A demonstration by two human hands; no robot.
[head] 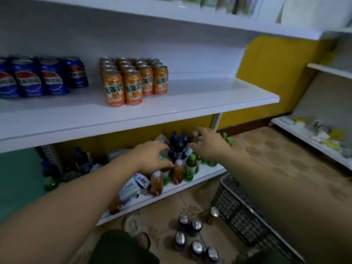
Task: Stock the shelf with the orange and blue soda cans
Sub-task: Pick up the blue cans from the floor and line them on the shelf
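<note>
Across the middle shelf: blue cans bunched upright at the left end, set back from the front lip. Orange cans packed upright in four columns near the middle, the left two columns reaching closer to the front edge than the right two. Narrow bare strip between the two groups. Wide bare board from the orange block out to the shelf's right end, plus a clear band along the whole front lip. Upper shelf overhanging, well above the can tops.

Below, lower shelf crowded with bottles right up to its front edge. Left grip spread and slack, holding nothing, hovering in front of the bottles. Right grip likewise spread, fingers apart, nothing held, just right of the dark bottle caps. Small gap between the two.

Down on the floor: more cans standing loose, tops up, mostly dark blue, one orange-brown one nearest a black crate. Crate just right of them, its corner close to the lower shelf's end. Open floor beyond, then a side shelf at the far right.
</note>
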